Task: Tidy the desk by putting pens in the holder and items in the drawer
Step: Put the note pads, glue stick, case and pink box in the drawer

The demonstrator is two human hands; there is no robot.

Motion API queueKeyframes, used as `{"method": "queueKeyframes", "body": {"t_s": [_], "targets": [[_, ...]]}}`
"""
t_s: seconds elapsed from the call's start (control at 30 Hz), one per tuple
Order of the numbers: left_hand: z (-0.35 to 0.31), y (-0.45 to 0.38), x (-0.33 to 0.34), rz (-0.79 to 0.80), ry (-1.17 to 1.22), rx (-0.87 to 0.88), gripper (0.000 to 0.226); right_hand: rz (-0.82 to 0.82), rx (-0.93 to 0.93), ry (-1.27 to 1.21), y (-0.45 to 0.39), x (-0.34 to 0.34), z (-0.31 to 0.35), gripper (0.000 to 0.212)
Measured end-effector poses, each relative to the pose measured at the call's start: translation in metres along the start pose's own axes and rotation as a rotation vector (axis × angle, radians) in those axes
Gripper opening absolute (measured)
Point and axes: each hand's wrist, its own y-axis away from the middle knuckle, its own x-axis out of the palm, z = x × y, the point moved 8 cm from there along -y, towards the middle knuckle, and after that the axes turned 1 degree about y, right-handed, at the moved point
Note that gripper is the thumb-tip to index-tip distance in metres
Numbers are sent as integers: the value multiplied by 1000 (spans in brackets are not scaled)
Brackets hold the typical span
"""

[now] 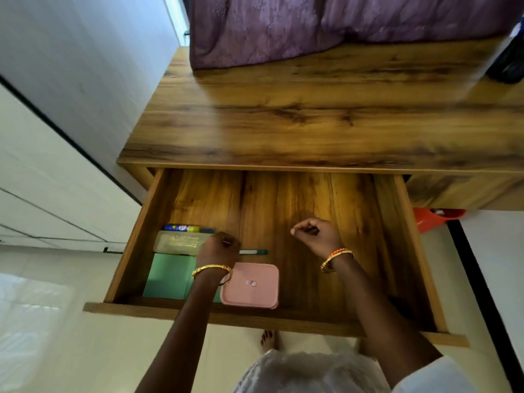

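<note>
- The desk [312,114] top is bare wood grain as far as it shows, with a purple cloth [326,26] draped over its far edge; no pen holder is in view.
- The drawer [283,319] stands pulled well out beneath it, and the task's things lie gathered in its left near corner.
- A green notebook [167,276] lies flat against the front wall: probably light and slightly flexible, best lifted by its free edge.
- A pink lidded box [251,285] sits just beside it, rigid smooth plastic with rounded corners; I judge it light and a bit slippery, so take it across two opposite sides.
- A beige pencil case [175,243] lies behind the notebook, stiff, easy to pinch along its long sides.
- A blue and yellow tube [185,228], possibly a glue stick, lies behind the case; it may roll.
- A teal-capped pen [253,252] lies on the drawer floor, thin and light, apt to roll; pinch mid-barrel.
- The left hand [218,251] is curled, fingertips down at the pen's hidden end; whether it grips it I cannot tell.
- The right hand [316,235] hovers loosely fisted over bare drawer floor; whether it holds anything I cannot tell.
</note>
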Motion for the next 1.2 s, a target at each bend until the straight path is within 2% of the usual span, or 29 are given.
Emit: {"method": "queueKeyframes", "body": {"t_s": [0.07, 0.13, 0.27, 0.37, 0.53, 0.63, 0.77, 0.87, 0.97, 1.03, 1.13, 1.2], "targets": [[-28, 8, 0, -118, -6, 53, 19, -30, -12, -17, 0, -26, 1, 7], [-68, 15, 17, -144, 48, 142, 15, -51, -21, -48, 4, -57, -3, 11], [-155, 47, 90, -49, 12, 287, 19, -65, -25, -36, 13, -128, -27, 13], [-216, 79, 156, 9, 21, 380, 18, -95, -39, -116, 20, -189, -52, 6], [-314, 123, 230, -36, 152, 522, 16, -191, -65, -120, 13, -296, -85, 21], [-374, 131, 272, 11, 169, 570, 20, -297, -48, -107, 1, -369, -99, 29], [-458, 129, 327, 133, 165, 648, 20, -451, -30, -58, -34, -464, -107, 14], [-516, 111, 365, 213, 162, 622, 21, -562, -18, -57, -79, -529, -109, 7], [-563, 77, 405, 300, 258, 495, 13, -603, 44, -95, -127, -577, -114, 14], [-599, 51, 431, 305, 318, 465, 14, -600, 77, -89, -164, -608, -117, 18], [-657, 26, 455, 289, 293, 468, 22, -637, 111, -39, -218, -654, -117, 6], [-698, 5, 469, 281, 303, 453, 28, -634, 144, 2, -261, -685, -120, 16]]}}
